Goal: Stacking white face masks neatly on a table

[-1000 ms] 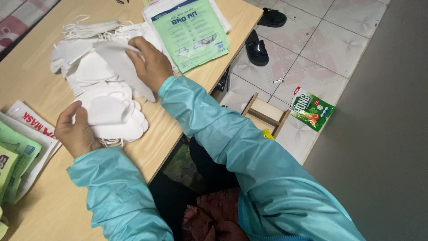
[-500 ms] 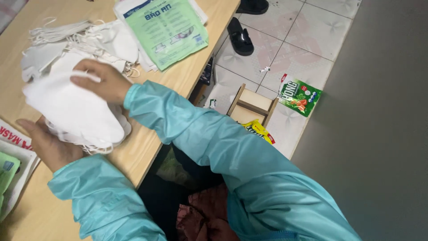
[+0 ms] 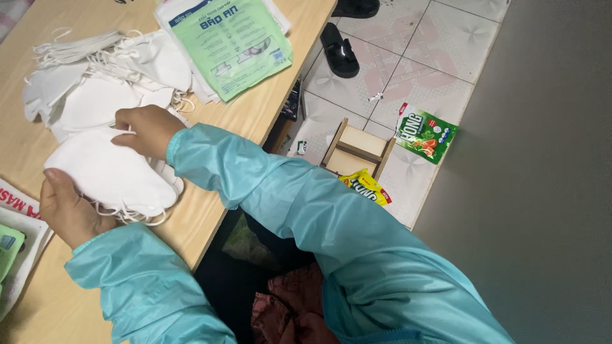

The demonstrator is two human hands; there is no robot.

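A person in a teal long-sleeved jacket gathers a stack of white face masks at the edge of a light wooden table. A second ago the masks lay flat under both palms; half a second ago they came up off the wood, and now the stack sits raised between the two hands, squared up into one bundle. That suggests the loose pieces have been collected and are being evened out rather than picked over singly.

The left hand cups the near end of the stack from below, its grip curled around the edge with the thumb pressed on top. The right hand comes over the far end, fingers folded down and pinching the upper layers against the pile.

The bundle is soft, curved white fabric, several layers deep, with thin elastic ear loops trailing loose from its lower edge near the table's rim. It lies just above the table, near the front edge.

Beyond the hands a looser heap of masks spreads across the table, touching a pile of green and white flat packets. More packets show at the left edge. On the tiled floor lie a black sandal, a small wooden box and two snack bags, one green, one yellow.
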